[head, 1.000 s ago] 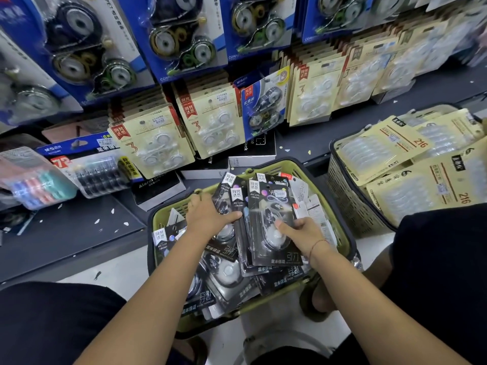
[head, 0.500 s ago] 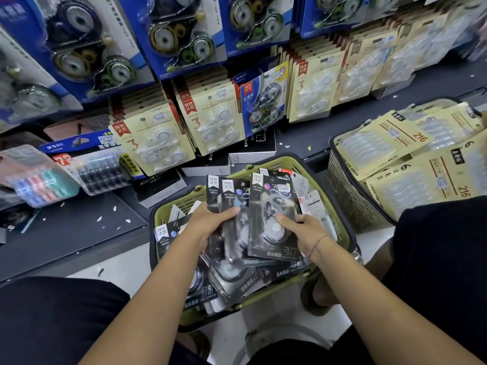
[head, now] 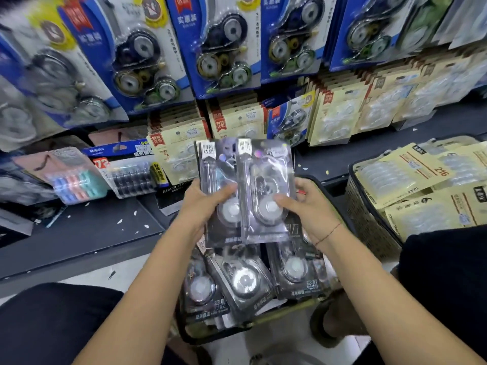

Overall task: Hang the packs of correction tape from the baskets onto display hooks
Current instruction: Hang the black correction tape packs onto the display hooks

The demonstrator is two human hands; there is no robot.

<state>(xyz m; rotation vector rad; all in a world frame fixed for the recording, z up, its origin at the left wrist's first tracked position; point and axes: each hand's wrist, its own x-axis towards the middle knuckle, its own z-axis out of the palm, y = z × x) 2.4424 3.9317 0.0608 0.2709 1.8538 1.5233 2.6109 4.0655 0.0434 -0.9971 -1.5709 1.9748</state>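
I hold a fanned bunch of dark correction tape packs [head: 245, 185] upright above the green basket [head: 263, 318]. My left hand [head: 203, 204] grips the bunch from the left, thumb across the front. My right hand [head: 303, 204] grips its right side, thumb on the front pack's round window. More dark packs [head: 245, 280] lie loose in the basket below. Hanging rows of beige packs [head: 232, 119] and blue packs [head: 221, 43] fill the display wall behind; the hooks themselves are hidden by the packs.
A second basket [head: 369, 219] at the right is piled with beige packs [head: 411, 169]. A dark shelf ledge [head: 79, 233] on the left carries a box of black refills [head: 131, 177] and pastel items [head: 79, 183]. My dark-clothed knees frame the bottom corners.
Both hands have lifted the bunch of dark packs up out of the basket toward the display wall, and my view has tilted upward and moved closer.
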